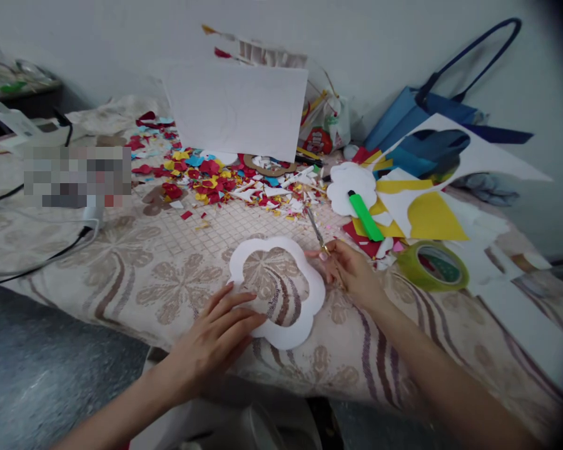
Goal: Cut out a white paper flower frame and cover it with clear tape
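A white paper ring (312, 294) with a scalloped, flower-like outer edge and a large hole lies flat on the patterned tablecloth. My left hand (225, 325) rests on its lower left side, fingers stretched out and slightly spread. Just right of the ring, my right hand (349, 272) is closed around the handles of a pair of scissors (316, 228). The blades point up and away, toward the scraps, and look closed. Part of the handles is hidden by the fingers.
Red, yellow and white paper scraps (211, 178) are heaped behind. A white board (239, 109) leans at the wall. On the right are a white flower cutout (344, 181), a green marker (366, 215), yellow paper (436, 212), a tape roll (434, 265) and a blue bag (398, 115).
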`<action>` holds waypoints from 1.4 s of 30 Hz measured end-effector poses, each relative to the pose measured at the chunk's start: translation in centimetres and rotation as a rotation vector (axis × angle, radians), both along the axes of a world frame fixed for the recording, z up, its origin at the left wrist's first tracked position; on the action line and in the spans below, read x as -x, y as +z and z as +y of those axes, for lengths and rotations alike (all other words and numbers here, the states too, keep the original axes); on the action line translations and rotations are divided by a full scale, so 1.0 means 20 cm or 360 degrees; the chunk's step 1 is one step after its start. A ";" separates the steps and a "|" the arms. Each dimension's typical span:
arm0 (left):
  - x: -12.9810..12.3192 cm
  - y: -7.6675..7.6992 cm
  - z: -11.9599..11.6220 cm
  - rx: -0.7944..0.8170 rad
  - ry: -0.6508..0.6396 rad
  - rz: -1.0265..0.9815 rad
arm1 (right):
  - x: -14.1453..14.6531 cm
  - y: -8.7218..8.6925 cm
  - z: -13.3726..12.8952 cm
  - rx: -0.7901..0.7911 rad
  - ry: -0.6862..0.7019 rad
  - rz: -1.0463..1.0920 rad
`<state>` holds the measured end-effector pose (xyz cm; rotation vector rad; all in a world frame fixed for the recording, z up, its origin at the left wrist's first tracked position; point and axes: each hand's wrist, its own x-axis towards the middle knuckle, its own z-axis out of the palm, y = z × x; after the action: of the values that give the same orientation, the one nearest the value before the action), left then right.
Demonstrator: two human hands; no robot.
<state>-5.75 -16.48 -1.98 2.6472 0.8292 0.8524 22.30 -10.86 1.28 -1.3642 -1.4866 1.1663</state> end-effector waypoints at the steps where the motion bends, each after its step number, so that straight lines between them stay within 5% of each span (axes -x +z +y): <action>1: 0.00 0.00 0.00 0.0002 -0.0008 0.0003 | -0.01 -0.01 0.01 -0.0021 -0.0063 -0.0020; 6: 0.01 -0.02 0.01 0.0007 -0.0032 0.0062 | -0.05 -0.02 0.03 -0.0018 -0.0020 0.0039; 14: 0.03 0.00 0.01 0.0012 -0.0005 0.0100 | -0.12 -0.07 0.06 -0.0374 -0.0302 -0.0878; 24: 0.12 0.03 0.07 0.0035 0.0067 0.0138 | -0.13 -0.05 0.23 -0.0145 -0.0003 -0.0411; 27: 0.12 0.05 0.08 0.0045 0.0071 0.0126 | -0.08 -0.04 0.36 -0.0158 0.0120 -0.0596; 31: 0.11 0.07 0.09 0.0069 0.0050 0.0127 | -0.06 0.01 0.47 -0.0302 -0.0109 -0.0807; 36: 0.19 0.06 0.13 0.0141 0.0047 0.0090 | -0.10 0.04 0.37 -0.0387 -0.0284 -0.1028; 42: 0.32 0.05 0.22 0.0305 0.0369 -0.0255 | -0.14 -0.04 0.11 -0.0257 -0.0333 -0.1499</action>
<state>-12.21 -12.05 -0.88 2.3152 1.1288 0.9715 25.16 -8.72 0.38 -2.0193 -1.9240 0.2199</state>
